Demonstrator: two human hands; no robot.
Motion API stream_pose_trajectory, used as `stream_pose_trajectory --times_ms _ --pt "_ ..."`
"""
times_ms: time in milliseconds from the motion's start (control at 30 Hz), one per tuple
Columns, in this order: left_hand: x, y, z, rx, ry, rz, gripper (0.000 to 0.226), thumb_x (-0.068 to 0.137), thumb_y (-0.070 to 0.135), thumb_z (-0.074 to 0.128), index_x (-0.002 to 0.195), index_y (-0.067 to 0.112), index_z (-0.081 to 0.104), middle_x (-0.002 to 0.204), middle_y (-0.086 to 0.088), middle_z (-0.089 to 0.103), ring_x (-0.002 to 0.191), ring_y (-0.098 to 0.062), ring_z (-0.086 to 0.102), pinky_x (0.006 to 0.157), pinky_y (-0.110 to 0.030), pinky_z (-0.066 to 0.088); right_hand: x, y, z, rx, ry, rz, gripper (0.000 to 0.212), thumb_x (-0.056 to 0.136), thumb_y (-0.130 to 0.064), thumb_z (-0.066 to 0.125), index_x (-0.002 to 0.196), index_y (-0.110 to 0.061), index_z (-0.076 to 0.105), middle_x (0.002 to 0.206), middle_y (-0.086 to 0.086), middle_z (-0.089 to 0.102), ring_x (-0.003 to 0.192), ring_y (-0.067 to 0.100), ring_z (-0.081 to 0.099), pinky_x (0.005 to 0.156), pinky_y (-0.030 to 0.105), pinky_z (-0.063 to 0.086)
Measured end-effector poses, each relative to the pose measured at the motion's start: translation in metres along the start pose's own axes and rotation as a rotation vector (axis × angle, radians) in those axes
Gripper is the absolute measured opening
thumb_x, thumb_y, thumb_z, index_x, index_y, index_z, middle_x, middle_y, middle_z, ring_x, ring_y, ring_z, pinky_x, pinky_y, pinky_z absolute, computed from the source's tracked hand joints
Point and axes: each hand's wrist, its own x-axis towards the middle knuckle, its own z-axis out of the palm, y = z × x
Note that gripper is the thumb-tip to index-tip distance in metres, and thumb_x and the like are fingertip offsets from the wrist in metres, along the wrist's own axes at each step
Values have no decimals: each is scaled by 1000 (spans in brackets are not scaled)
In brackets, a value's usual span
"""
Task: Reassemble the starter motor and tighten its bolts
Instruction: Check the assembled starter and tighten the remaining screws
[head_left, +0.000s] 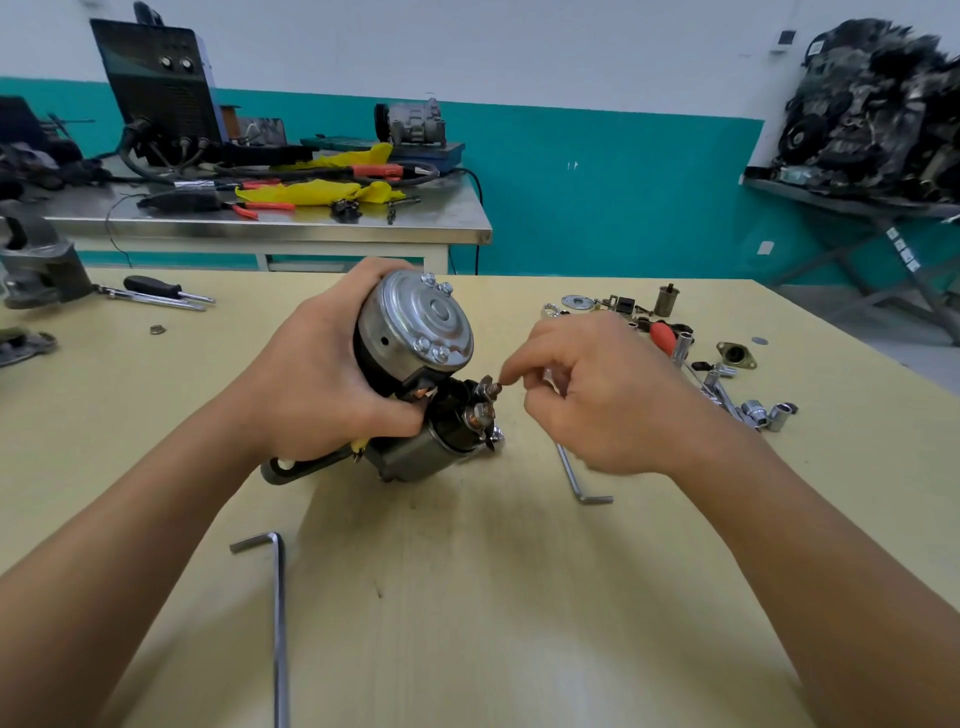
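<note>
From the head camera, the starter motor (415, 374) sat near the middle of the yellow table (467, 597), tipped so its round silver end cap (418, 319) faced up toward the person. The left hand (322, 374) was wrapped firmly round the motor body, fingers closed over the far side and thumb pressed near the solenoid (415, 454); I judged this was to stop the housing rolling while the terminals were worked. The right hand (587, 389) was mostly curled, with thumb and forefinger pinched together right at the upper terminal stud (491, 387). It seemed to be spinning a small nut on by hand, though the nut itself was too small to make out. A second stud with its hex nut (480, 413) sat just below.

One hex key (574, 475) lay partly under the right wrist, another hex key (278, 623) lay near the table's front edge, both within easy reach. Sockets and loose parts (727, 379) were clustered to the right, close behind the right hand, so a backward sweep there could scatter them. A screwdriver (161, 288) and a vise (36, 260) sat at the far left, well apart. The table in front of the motor was open, leaving room to turn it.
</note>
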Motion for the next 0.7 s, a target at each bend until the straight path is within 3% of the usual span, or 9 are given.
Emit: stream_pose_trajectory --times_ms 100,233,333,400,567,700 --pt "-1 0 0 12 6 0 82 51 31 80 128 31 51 109 21 64 102 -3 65 80 -6 45 -2 -5 -1 57 21 -53 38 78 -19 50 103 -32 76 84 -21 59 74 7 57 71 38 52" --pt "0 0 0 4 2 -3 81 51 36 78 128 31 51 109 21 64 101 -2 64 81 -6 46 1 -5 1 -6 -46 -6 40 78 -20 48 104 -35 74 86 -20 59 76 2 53 75 43 53" --pt "0 0 0 13 3 0 83 51 35 78 129 30 51 110 21 64 101 -2 64 81 -6 46 -1 -6 -1 50 20 -61 37 77 -20 50 101 -29 76 87 -18 61 78 9 58 74 43 53" --pt "0 -1 0 13 0 4 83 51 35 78 129 30 51 110 21 64 102 -2 64 81 -6 46 -2 -7 0 53 -26 -101 35 80 -20 53 105 -29 75 91 -18 60 80 12 58 74 44 52" --pt "0 -1 0 12 0 19 80 52 37 78 128 34 50 111 22 64 103 -2 64 81 -6 46 1 -3 1 10 -119 -45 25 90 -24 68 114 -30 71 92 -21 61 87 8 57 79 44 53" --pt "-1 0 0 10 5 23 79 53 38 77 127 36 50 111 22 64 104 -2 64 82 -5 45 0 -1 2 3 -107 -5 15 90 -27 70 104 -27 73 80 -20 65 81 3 62 76 37 57"
